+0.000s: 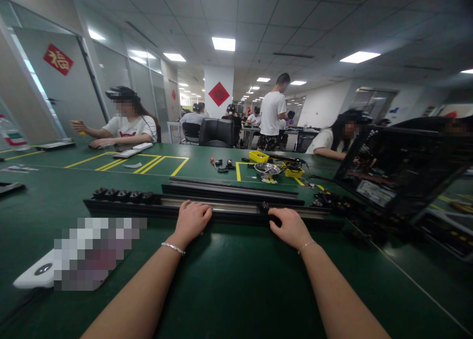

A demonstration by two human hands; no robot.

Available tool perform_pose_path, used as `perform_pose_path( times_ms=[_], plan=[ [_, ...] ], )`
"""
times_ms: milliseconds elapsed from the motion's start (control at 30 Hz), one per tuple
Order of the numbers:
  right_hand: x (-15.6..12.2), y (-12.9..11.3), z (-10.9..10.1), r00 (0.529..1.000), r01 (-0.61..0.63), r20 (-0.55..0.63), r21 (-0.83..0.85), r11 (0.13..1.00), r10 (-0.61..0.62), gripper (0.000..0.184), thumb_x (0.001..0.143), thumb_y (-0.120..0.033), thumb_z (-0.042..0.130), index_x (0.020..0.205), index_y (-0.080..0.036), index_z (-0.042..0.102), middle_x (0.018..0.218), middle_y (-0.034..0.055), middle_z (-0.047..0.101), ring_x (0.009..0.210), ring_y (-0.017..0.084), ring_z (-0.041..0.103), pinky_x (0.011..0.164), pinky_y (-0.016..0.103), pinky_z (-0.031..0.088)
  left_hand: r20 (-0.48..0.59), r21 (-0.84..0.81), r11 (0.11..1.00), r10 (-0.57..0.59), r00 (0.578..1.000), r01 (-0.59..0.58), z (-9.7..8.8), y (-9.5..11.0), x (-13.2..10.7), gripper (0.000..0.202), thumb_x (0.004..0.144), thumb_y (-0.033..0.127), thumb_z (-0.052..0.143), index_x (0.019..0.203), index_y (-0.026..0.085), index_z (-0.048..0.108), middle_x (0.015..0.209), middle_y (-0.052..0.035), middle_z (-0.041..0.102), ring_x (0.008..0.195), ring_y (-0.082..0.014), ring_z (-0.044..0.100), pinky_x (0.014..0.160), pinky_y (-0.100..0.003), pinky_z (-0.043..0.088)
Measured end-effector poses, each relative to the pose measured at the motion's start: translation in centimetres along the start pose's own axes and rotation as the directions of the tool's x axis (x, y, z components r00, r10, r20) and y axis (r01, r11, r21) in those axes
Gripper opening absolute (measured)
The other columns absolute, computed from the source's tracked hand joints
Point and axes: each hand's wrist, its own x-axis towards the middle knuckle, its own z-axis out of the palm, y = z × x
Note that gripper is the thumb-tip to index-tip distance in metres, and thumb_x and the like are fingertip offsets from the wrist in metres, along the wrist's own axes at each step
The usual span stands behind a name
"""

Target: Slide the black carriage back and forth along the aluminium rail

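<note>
A long black rail [232,208] with a silver channel lies across the green table in front of me. My left hand [192,221] rests on its near edge, fingers curled over it. Further right along the same rail, my right hand [290,225] grips the near edge, its fingers closed beside a small black slider [263,207]. A second black rail [229,187] lies just behind the first. A row of small black parts [123,195] sits at the left end of the near rail.
A white phone [40,275] lies at my near left. A black computer case [399,171] stands at the right. Yellow trays [258,156] and a metal bowl [267,168] sit behind the rails. Other people sit across the table.
</note>
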Motion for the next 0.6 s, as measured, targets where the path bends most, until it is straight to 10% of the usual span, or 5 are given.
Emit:
perform_pose_path(
  times_ms=[600],
  plan=[
    [-0.3,1.4,0.3,0.998,0.019,-0.055,0.01,1.0,-0.019,0.025,0.074,-0.028,0.05,0.095,-0.023,0.063,0.092,0.0035,0.067,0.089,0.019,0.058,0.086,0.034,0.038,-0.001,0.011,1.0,0.008,1.0,-0.008,0.0,0.0,0.0,0.037,0.088,0.035,0.031,0.084,0.029,0.067,0.085,0.0006,0.07,0.089,-0.0189,0.06,0.098,-0.044,0.026]
  ],
)
